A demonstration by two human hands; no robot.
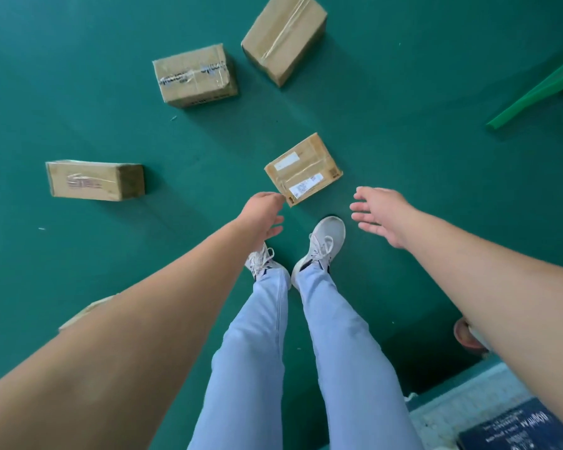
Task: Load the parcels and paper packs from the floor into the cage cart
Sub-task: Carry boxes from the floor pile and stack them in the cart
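Cardboard parcels on a green floor, both hands reaching down to the nearest one.

Labelled small parcel lies at frame centre, its near corner at the left hand; whether they touch I cannot tell. Right hand is apart, its grip wide, fingers spread, holding nothing; the left grip also holds nothing. Three parcels lie in the upper left. A dark blue pack is cut off at lower right.

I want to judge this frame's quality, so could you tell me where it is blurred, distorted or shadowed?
Head view: the left forearm is soft with blur; wide-angle stretch enlarges both arms at the edges; the labelled parcel near the hands is fairly sharp; parcels cast soft shadows on the green floor; no harsh glare.
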